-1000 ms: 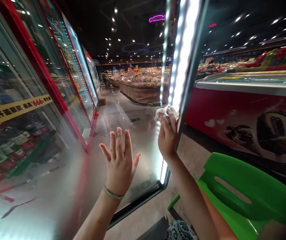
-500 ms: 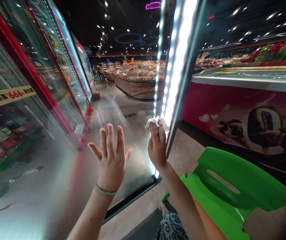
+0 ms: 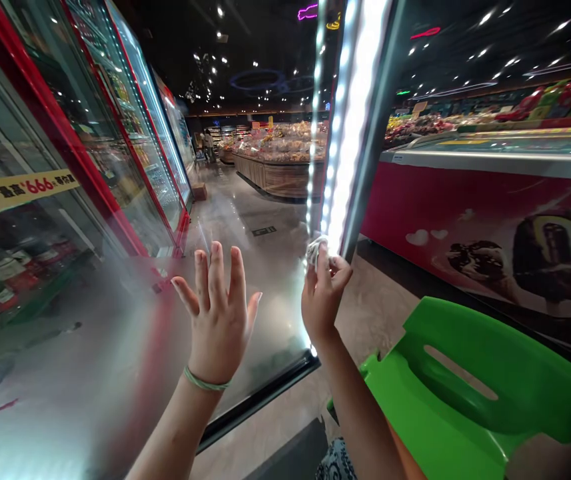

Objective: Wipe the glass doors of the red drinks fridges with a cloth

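Observation:
My left hand (image 3: 216,313) is spread out, palm toward the fogged glass door (image 3: 265,293), and appears to rest on the pane. A thin green band circles that wrist. My right hand (image 3: 324,297) pinches a crumpled white cloth (image 3: 317,249) at the door's right edge, beside the bright LED strip (image 3: 348,147). The cloth is partly covered by the fingers. Along the door's bottom runs a dark frame (image 3: 260,403).
A green plastic chair (image 3: 445,380) stands close by at the right. Behind it is a dark red chest freezer (image 3: 430,207). Red-framed drink coolers (image 3: 130,127) line the left. A wood-sided display stand (image 3: 278,177) is farther back, with people in the distance.
My right hand has shifted slightly right with the cloth, and its fingers have turned around the door's edge. My left hand keeps its spread pose. The view has turned slightly.

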`<state>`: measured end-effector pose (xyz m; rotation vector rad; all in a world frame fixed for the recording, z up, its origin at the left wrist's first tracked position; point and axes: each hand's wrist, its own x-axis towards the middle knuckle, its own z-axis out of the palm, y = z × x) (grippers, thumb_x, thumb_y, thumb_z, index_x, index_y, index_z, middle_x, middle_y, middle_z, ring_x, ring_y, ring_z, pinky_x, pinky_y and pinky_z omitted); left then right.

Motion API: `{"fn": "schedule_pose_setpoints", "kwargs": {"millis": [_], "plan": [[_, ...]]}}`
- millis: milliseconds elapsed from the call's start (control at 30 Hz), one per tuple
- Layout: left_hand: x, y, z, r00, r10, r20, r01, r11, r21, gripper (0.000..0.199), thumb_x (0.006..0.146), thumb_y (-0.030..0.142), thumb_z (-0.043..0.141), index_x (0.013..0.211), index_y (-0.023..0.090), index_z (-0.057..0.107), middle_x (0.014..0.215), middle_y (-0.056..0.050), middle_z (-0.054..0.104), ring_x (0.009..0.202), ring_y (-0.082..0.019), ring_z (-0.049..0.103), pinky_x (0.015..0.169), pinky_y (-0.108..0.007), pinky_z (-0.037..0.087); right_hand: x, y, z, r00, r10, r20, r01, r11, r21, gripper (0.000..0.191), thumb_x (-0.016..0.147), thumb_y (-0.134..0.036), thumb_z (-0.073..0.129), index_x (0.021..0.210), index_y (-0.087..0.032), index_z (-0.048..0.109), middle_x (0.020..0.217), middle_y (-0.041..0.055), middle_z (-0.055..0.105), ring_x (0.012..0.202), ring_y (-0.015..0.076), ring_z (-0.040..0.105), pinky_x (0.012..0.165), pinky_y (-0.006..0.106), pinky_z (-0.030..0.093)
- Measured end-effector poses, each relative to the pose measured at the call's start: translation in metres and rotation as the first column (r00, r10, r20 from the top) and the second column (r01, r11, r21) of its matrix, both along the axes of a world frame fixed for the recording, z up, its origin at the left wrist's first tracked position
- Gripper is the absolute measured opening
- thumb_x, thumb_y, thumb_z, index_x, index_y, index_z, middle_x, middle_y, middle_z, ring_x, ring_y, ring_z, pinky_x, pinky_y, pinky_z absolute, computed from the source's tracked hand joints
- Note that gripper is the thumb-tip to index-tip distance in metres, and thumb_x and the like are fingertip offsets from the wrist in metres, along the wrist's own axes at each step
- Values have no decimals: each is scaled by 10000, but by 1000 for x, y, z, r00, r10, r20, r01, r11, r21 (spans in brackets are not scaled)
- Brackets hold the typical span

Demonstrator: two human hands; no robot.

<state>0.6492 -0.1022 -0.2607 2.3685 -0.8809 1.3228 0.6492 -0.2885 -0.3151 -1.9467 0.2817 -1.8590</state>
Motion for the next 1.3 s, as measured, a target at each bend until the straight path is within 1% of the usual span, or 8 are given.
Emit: {"fn": "schedule_pose_setpoints", "kwargs": {"millis": [133, 400, 600, 733, 900, 1033, 1133, 1300], "plan": [[3, 4, -4, 1000, -11, 18, 11, 1000, 11, 1107, 896, 223, 802, 1728, 223, 73, 1753, -251, 213, 1648, -433, 103, 1287, -777, 12, -5, 7, -6, 1000, 27, -5, -27, 998, -50, 496, 1058, -176, 541, 1531, -323, 571, 1157, 83, 569, 1043, 204, 662, 861, 370, 627], [6, 2, -5, 999, -24, 33, 24, 1000, -1, 1167, 844, 194, 852, 1728, 229, 91, 1752, -250, 211, 1641, -454, 117, 1269, -808, 48, -11, -6, -4, 996, 89, 11, -89, 996, -21, 277, 1037, -187, 601, 1266, -295, 712, 1073, 57, 630, 999, 200, 692, 830, 360, 646], [12, 3, -7, 999, -23, 22, 22, 1000, 6, 1075, 913, 225, 790, 1725, 250, 86, 1757, -213, 225, 1650, -414, 109, 1298, -760, 13, 1, 0, -3, 994, 16, 110, -23, 998, 55, 195, 1003, -188, 651, 1172, -257, 719, 1094, 55, 551, 937, 174, 661, 751, 331, 645], [16, 3, -8, 999, -10, 42, 10, 1000, 8, 1049, 933, 246, 773, 1724, 241, 84, 1753, -214, 233, 1651, -400, 110, 1310, -738, 5, 2, 4, -2, 993, 108, 43, -108, 994, -18, 189, 1006, -171, 646, 1158, -264, 709, 1055, 51, 579, 981, 187, 656, 772, 323, 640], [22, 1, -9, 998, 11, 55, -12, 1000, 21, 1117, 897, 240, 812, 1723, 225, 61, 1742, -232, 239, 1646, -413, 137, 1301, -751, 10, 10, 6, 1, 985, 154, 71, -162, 979, 127, 191, 974, -173, 664, 1143, -256, 692, 1076, 51, 576, 990, 196, 655, 769, 328, 628], [26, 3, -10, 999, 8, 37, -9, 1000, 22, 1130, 902, 245, 806, 1722, 241, 30, 1749, -219, 220, 1642, -410, 162, 1314, -724, 20, 17, 18, 4, 972, 230, 50, -234, 969, 83, 181, 982, -188, 647, 1139, -268, 689, 1074, 45, 591, 942, 180, 643, 762, 323, 615], [22, 7, -15, 1000, 18, 17, -19, 1000, 16, 1105, 906, 230, 796, 1724, 254, 53, 1760, -205, 210, 1646, -414, 132, 1322, -714, 60, 18, 25, 4, 978, 195, 76, -205, 964, 171, 176, 979, -185, 638, 1138, -251, 673, 1098, 59, 578, 991, 192, 648, 774, 324, 617], [5, 21, -36, 994, 103, 31, -104, 994, 34, 1078, 881, 270, 833, 1721, 260, 157, 1777, -218, 164, 1649, -463, 53, 1279, -785, 6, 19, 29, 0, 944, 329, 5, -328, 941, 78, 193, 988, -155, 633, 1144, -262, 672, 1114, 49, 572, 997, 181, 640, 789, 320, 611]]}}
